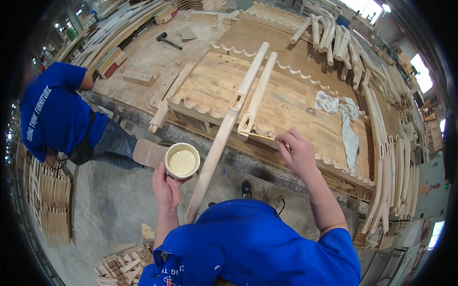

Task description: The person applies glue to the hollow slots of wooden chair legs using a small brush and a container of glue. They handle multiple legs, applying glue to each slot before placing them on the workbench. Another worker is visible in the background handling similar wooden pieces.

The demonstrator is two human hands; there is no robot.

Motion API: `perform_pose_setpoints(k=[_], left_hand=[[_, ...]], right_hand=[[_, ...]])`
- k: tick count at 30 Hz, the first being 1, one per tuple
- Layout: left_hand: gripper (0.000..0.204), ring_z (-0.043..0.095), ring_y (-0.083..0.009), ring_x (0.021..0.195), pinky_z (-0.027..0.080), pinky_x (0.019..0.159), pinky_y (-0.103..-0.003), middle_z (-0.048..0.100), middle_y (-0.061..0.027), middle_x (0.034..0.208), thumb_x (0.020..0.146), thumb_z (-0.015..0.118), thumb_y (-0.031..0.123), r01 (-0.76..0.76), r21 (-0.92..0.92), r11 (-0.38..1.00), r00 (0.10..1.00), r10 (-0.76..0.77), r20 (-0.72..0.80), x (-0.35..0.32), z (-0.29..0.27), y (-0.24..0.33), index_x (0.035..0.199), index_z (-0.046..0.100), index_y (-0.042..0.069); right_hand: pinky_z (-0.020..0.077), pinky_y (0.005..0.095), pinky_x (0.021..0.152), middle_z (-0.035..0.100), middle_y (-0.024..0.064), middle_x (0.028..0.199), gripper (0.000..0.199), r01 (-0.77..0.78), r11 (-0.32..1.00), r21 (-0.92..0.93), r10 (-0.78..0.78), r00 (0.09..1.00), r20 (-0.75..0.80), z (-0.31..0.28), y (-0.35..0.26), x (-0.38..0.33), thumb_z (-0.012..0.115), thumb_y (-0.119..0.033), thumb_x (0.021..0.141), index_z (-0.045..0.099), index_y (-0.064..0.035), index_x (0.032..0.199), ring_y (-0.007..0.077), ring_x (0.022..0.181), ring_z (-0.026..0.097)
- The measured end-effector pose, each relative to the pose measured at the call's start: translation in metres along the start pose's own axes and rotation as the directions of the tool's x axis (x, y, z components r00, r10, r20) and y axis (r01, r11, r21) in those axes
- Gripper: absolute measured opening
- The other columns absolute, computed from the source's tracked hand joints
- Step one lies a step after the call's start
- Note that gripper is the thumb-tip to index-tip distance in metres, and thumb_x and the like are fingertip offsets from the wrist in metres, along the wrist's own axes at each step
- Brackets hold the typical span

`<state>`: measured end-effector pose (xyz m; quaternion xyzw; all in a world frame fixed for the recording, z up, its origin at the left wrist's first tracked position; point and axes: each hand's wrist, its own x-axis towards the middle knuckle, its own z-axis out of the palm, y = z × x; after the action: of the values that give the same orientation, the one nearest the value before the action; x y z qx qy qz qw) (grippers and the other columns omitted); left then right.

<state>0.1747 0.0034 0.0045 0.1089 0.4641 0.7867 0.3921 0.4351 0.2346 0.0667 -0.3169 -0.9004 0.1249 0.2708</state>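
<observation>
My left hand (165, 187) is closed around a round tub (168, 168) of pale cream, glue-like liquid (182, 161), held level over the floor. Between the fingertips of my right hand (298, 150) is a thin yellowish stick (263, 137). The stick's far tip reaches the slotted near end of a pale wooden leg (261, 93), which lies on a scalloped-edge rack. Close beside that leg, a longer slotted wooden piece (219, 143) slants from the rack down toward my body. Whether liquid coats the slot is too small to tell.
Crumpled white rags (350, 136) lie on the plywood board (305, 128) to the right. Many wooden legs (336, 40) are piled at the far right. A hammer (169, 40) rests on the left bench. A co-worker in blue (62, 109) stands at left; stacked wood pieces (126, 264) sit below.
</observation>
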Motion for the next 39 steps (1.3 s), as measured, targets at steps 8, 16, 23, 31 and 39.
perform_pose_setpoints(k=[8, 16, 23, 31, 39], left_hand=[[0.042, 0.064, -0.0301, 0.098, 0.058, 0.076, -0.046, 0.058, -0.0193, 0.117, 0.100, 0.032, 0.028, 0.020, 0.005, 1.000, 1.000, -0.019, -0.025, 0.000, 0.004, 0.000, 0.124, 0.044, -0.004], [0.045, 0.064, -0.0301, 0.097, 0.058, 0.075, -0.045, 0.058, -0.0190, 0.117, 0.099, 0.031, 0.030, 0.009, 0.017, 1.000, 1.000, -0.009, -0.010, 0.000, -0.003, -0.003, 0.126, 0.044, -0.003], [0.045, 0.065, -0.0301, 0.096, 0.059, 0.074, -0.045, 0.059, -0.0189, 0.117, 0.099, 0.032, 0.030, 0.003, 0.022, 1.000, 1.000, -0.002, -0.027, -0.001, 0.006, 0.001, 0.127, 0.044, -0.003], [0.045, 0.064, -0.0303, 0.098, 0.058, 0.076, -0.046, 0.058, -0.0190, 0.118, 0.098, 0.032, 0.029, 0.019, -0.002, 1.000, 0.999, -0.019, -0.034, 0.000, -0.001, -0.002, 0.127, 0.044, -0.003], [0.045, 0.063, -0.0297, 0.102, 0.058, 0.078, -0.045, 0.057, -0.0183, 0.121, 0.099, 0.032, 0.030, 0.071, 0.007, 0.997, 0.996, -0.071, -0.057, 0.003, -0.004, 0.001, 0.128, 0.044, -0.003]], right_hand=[[0.0490, 0.0326, 0.057, 0.060, 0.0038, 0.079, 0.005, 0.014, 1.000, -0.026, -0.017, 0.991, -0.131, 0.011, 0.020, 0.025, 0.065, -0.012, 0.080, 0.064, -0.0107, 0.084, 0.0223, 0.068, 0.062], [0.0475, 0.0328, 0.059, 0.058, 0.0030, 0.078, 0.008, 0.057, 0.995, -0.087, -0.071, 0.983, -0.172, 0.014, 0.016, 0.022, 0.067, -0.010, 0.076, 0.065, -0.0127, 0.083, 0.0216, 0.072, 0.059], [0.0454, 0.0342, 0.062, 0.057, 0.0029, 0.078, 0.012, 0.070, 0.994, -0.089, -0.090, 0.966, -0.242, 0.013, 0.021, 0.018, 0.068, -0.007, 0.073, 0.065, -0.0133, 0.083, 0.0218, 0.072, 0.056], [0.0440, 0.0350, 0.061, 0.057, 0.0030, 0.078, 0.015, 0.162, 0.982, -0.099, -0.178, 0.969, -0.172, 0.014, 0.008, 0.000, 0.067, -0.006, 0.071, 0.065, -0.0136, 0.084, 0.0229, 0.071, 0.054], [0.0449, 0.0358, 0.062, 0.057, 0.0041, 0.077, 0.013, 0.077, 0.992, -0.103, -0.098, 0.971, -0.216, 0.019, 0.002, 0.001, 0.067, -0.006, 0.072, 0.064, -0.0122, 0.083, 0.0240, 0.072, 0.055]])
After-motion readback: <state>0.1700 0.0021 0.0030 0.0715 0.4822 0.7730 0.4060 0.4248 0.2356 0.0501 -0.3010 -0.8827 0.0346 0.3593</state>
